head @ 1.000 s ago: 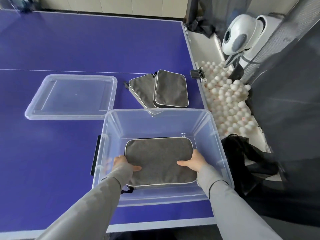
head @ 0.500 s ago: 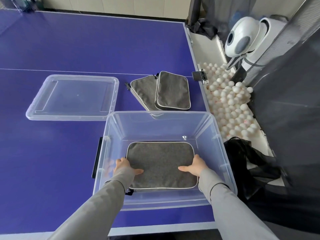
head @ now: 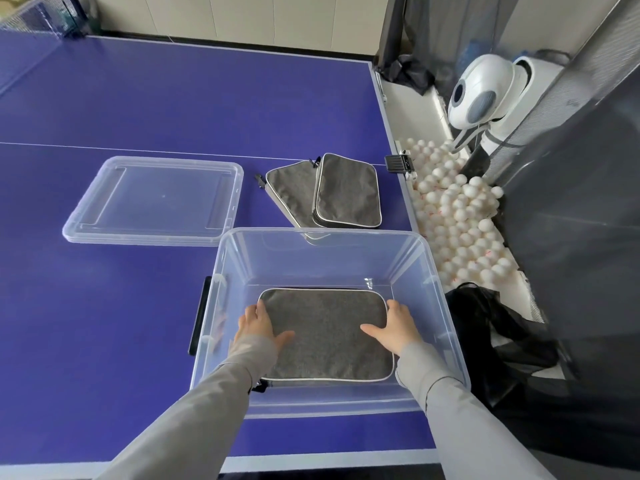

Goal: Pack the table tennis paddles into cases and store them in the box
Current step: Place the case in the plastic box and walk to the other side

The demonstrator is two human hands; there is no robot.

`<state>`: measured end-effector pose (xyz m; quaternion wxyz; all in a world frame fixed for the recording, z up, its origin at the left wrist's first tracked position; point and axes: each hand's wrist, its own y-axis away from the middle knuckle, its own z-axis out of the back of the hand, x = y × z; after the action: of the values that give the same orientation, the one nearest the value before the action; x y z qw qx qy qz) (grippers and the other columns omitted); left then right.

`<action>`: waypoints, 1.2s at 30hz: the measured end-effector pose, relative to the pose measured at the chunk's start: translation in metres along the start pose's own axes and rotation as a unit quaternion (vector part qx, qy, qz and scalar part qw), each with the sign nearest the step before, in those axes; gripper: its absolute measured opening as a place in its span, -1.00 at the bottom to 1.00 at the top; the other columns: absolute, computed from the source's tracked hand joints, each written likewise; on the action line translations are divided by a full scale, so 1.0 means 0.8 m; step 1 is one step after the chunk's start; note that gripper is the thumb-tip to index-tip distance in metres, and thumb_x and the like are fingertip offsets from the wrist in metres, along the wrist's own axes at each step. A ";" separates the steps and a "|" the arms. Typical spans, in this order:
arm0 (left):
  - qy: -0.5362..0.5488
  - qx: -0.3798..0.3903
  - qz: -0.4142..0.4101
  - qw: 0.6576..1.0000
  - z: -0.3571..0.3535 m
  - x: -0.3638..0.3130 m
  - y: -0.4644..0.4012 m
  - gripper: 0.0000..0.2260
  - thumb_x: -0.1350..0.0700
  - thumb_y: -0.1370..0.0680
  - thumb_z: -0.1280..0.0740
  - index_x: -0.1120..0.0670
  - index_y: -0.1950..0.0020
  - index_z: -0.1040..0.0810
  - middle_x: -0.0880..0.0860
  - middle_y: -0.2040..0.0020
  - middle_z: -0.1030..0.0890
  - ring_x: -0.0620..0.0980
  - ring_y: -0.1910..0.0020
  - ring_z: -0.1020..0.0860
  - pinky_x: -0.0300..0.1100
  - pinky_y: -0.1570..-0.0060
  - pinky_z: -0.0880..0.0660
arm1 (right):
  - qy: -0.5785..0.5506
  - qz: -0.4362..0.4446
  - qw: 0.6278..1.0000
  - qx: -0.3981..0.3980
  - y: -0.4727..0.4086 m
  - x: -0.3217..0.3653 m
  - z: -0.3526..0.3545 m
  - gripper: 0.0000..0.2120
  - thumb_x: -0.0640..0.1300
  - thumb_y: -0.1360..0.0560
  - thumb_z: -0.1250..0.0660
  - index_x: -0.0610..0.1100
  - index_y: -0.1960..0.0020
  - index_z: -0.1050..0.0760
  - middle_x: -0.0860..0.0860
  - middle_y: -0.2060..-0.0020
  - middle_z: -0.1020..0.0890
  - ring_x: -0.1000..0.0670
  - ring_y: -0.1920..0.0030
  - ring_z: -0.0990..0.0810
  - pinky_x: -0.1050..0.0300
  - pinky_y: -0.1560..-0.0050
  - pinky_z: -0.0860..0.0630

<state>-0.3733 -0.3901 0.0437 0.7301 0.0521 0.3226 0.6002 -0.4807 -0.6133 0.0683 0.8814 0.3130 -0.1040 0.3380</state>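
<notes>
Case [head: 325, 327] is lying flat on the bottom of the clear box [head: 446, 306], which is sitting near the front edge of the blue surface [head: 104, 306]. Left hand [head: 258, 325] and right hand [head: 398, 327] are resting on its two ends, thumbs lying on top and fingers reaching down over the edges, so both are kinda holding it. Two more cases [head: 346, 190] are overlapping just behind the box, and the lid [head: 156, 199] is sitting off to the left.

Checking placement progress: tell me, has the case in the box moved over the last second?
Yes. The case has sunk lower toward the box floor, away from the rim.
</notes>
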 end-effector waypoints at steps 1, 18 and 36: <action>-0.010 -0.007 -0.020 1.000 0.003 -0.003 0.002 -0.17 -0.20 -0.47 -0.32 0.11 -0.53 0.05 0.04 -0.47 -0.15 0.06 -0.45 -0.13 0.02 -0.36 -0.27 | 0.002 0.013 1.000 -0.006 0.002 0.003 0.003 -0.32 0.07 -0.44 -0.40 -0.25 -0.39 -0.22 -0.18 -0.31 -0.34 -0.16 -0.36 -0.33 0.06 -0.33 -0.26; 0.000 -0.198 -0.130 0.972 0.135 0.000 0.039 -0.33 -0.11 -0.54 -0.26 0.09 -0.54 -0.05 0.04 -0.54 -0.10 0.05 -0.51 -0.08 -0.07 -0.43 -0.11 | -0.007 0.283 0.952 -0.112 0.032 0.157 0.015 -0.50 -0.08 -0.56 -0.24 -0.20 -0.44 -0.24 -0.10 -0.38 -0.37 -0.12 -0.40 -0.29 0.03 -0.38 -0.22; -0.006 -0.166 0.201 0.965 0.172 0.417 0.174 -0.37 -0.19 -0.58 -0.11 0.08 -0.54 0.00 0.02 -0.56 -0.02 0.01 -0.54 0.05 -0.05 -0.49 0.09 | 0.226 0.471 0.853 0.001 0.179 0.426 -0.251 -0.51 0.00 -0.59 -0.15 -0.15 -0.46 -0.20 -0.08 -0.39 -0.35 -0.10 -0.41 -0.24 0.02 -0.37 -0.20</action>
<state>-0.3934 -0.0053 0.0804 0.5949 -0.0030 0.1970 0.7793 -0.3254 -0.2250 0.1145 0.6156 0.1425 -0.0371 0.7742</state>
